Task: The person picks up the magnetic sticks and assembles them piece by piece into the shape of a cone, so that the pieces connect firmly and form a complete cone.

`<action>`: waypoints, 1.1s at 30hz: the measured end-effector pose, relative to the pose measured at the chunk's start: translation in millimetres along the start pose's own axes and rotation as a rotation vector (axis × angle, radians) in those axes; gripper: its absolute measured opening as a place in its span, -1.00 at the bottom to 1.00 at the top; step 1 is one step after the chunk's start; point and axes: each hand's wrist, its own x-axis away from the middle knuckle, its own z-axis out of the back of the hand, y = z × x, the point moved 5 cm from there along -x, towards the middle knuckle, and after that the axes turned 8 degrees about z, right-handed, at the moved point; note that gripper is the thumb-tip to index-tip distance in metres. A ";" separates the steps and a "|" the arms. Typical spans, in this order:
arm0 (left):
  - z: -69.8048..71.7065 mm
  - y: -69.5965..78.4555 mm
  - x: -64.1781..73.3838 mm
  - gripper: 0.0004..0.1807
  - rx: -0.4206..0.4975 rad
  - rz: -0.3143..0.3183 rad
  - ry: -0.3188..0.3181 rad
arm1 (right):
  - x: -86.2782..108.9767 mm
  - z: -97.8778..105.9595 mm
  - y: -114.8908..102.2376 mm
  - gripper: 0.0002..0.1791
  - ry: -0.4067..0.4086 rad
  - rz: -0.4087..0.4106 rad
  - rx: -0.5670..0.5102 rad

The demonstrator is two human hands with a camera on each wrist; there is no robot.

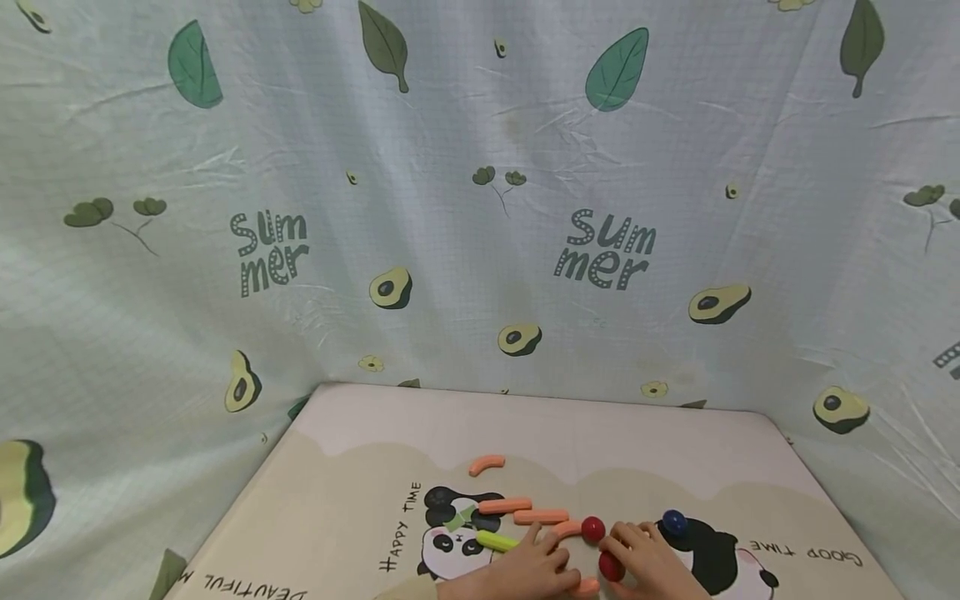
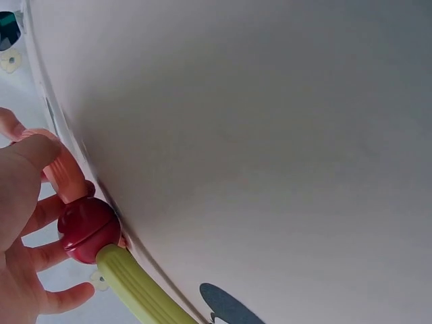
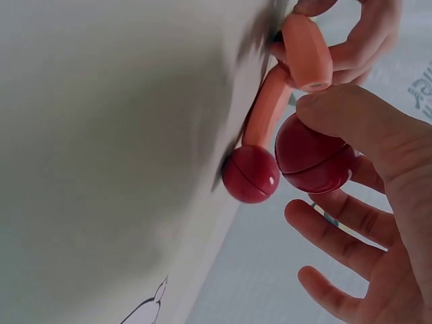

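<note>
I see glossy red ball (image 1: 612, 567), seam round middle, gripped by right hand (image 1: 649, 563); near it, orange stick (image 3: 308, 54) pinched by left hand (image 1: 534, 567).

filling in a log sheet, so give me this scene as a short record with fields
left grip: holding an orange piece
right grip: holding a red ball
second red ball: at the end of an orange stick
blue ball: on the panda-print surface, near the right grip
lime stick: beside the left grip
backdrop: cloth with avocados, leaves and "summer"
</note>
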 end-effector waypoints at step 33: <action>1.3 -10.3 7.4 -0.72 -0.059 -0.002 0.013 | -8.8 -26.1 -5.4 -0.49 -0.300 -0.029 -0.232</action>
